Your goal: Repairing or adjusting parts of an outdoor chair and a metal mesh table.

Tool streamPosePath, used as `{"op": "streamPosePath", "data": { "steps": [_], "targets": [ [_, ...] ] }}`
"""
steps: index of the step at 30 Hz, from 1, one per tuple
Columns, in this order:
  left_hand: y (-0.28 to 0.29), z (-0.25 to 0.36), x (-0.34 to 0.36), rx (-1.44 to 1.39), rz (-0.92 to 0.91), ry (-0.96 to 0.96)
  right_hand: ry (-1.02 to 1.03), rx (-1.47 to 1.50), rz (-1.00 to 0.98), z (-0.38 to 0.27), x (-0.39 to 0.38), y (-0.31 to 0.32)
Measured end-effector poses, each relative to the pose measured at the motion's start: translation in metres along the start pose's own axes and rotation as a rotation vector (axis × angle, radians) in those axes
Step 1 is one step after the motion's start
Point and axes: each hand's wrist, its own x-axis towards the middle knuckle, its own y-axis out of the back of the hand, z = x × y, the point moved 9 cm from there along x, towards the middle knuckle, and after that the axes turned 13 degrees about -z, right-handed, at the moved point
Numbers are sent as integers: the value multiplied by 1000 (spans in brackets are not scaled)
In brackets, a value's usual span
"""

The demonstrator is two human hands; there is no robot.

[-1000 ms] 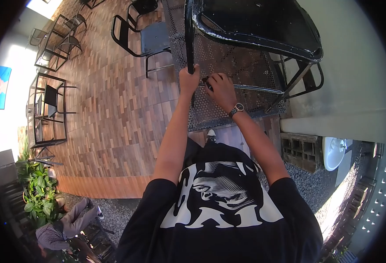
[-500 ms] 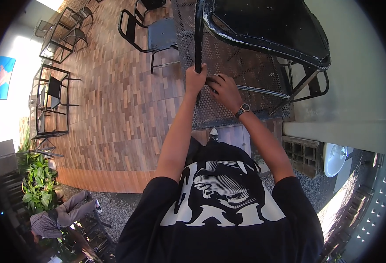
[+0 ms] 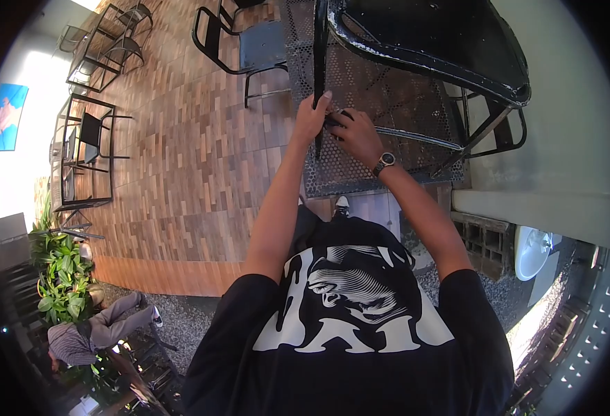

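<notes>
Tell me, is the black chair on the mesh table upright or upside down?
Upside down: the black chair rests seat-down on the mesh table, its leg gripped by the left hand.

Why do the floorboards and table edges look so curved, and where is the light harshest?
Head view: fisheye bending bows the wooden floor and the black metal table toward the rim; the upper-left corner washes out in sunlight; the left hand and right hand on the black bar stay sharp.

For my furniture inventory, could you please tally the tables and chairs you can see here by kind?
Perforated metal tables: 1, under both hands (left hand, right hand)
Upturned black tables: 1
Blue-seated chairs: 1
Far black table and chair sets: 2
Total: 5
</notes>
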Motion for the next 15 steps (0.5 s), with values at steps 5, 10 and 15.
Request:
{"op": "streamPosePath", "data": {
  "steps": [5,10,15],
  "targets": [
    [-1,-8,2,-147,-45,-55,10,-61,42,-3,-2,0],
    [-3,-7,1,-196,-39,-24,77,-54,-20,-1,-3,4],
    [-4,-14,1,-222,-65,20,28,-50,-57,-4,3,-5]
  ]
}}
